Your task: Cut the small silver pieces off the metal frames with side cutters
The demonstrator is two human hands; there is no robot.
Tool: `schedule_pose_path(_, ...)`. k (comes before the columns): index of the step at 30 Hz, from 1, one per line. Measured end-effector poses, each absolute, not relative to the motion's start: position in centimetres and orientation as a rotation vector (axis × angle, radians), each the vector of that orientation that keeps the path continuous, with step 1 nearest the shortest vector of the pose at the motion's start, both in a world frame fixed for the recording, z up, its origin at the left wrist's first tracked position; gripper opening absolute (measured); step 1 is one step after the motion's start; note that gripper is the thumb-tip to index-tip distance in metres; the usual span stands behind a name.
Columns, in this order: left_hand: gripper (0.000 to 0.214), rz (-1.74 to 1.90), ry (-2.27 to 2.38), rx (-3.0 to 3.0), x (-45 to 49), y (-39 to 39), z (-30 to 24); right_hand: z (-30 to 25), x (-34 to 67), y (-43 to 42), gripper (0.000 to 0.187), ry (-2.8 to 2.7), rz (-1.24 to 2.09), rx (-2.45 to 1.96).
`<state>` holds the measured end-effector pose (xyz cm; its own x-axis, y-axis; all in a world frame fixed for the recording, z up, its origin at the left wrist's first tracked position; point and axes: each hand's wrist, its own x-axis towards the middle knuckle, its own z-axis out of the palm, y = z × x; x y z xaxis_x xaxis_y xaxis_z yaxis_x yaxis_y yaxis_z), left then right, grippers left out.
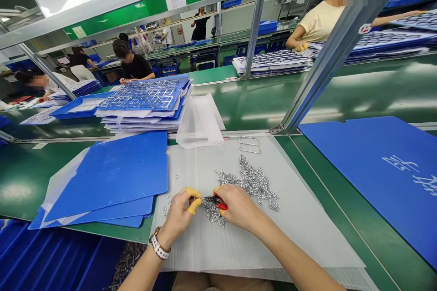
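My right hand [235, 204] is closed around red-handled pliers [221, 205], whose dark jaws point left. My left hand [182, 207], wearing yellow finger covers and a watch at the wrist, pinches a tiny metal piece [201, 200] right at the tips of the jaws. Its exact shape is too small to make out. Under and behind the hands, small shiny metal pieces [252, 179] lie heaped on a translucent sheet [273, 241]. Several loose ones [166, 209] lie left of my left hand. A thin rectangular metal frame [249, 144] rests near the sheet's far edge.
Blue plastic sheets [116, 173] overlap at left; another blue sheet [375, 168] with white writing lies at right. Beyond stands a stack of trays with metal frames [143, 95]. A slanted metal post [327, 63] rises at right. Other people work at benches behind.
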<state>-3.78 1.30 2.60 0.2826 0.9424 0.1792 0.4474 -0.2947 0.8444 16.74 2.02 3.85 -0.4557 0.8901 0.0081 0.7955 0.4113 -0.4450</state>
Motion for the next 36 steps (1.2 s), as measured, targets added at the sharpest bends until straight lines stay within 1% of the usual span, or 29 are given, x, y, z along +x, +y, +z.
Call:
schedule_pose_path(6,0.017,0.909,1.236,1.991,-3.8,1.1,2.8,3.7,16.6,1.8,0.013,-2.441,0.551,-1.487)
schedule_pose_path(11,0.019,0.843,1.244,2.107,-4.0,0.9,2.8,3.6,16.7,1.7,0.014,-2.44,0.565,-1.482)
schedule_pose_path(24,0.015,0.833,1.239,2.182,-4.0,0.6,2.5,3.4,17.0,1.6,0.015,-2.492,0.548,-1.454)
schedule_pose_path(29,0.014,0.843,1.222,2.109,-3.9,0.6,2.5,3.3,16.9,1.4,0.014,-2.469,0.581,-1.498)
schedule_pose_path(36,0.009,0.902,1.178,1.795,-3.3,1.1,2.4,3.5,18.0,1.5,0.008,-2.412,0.58,-1.629)
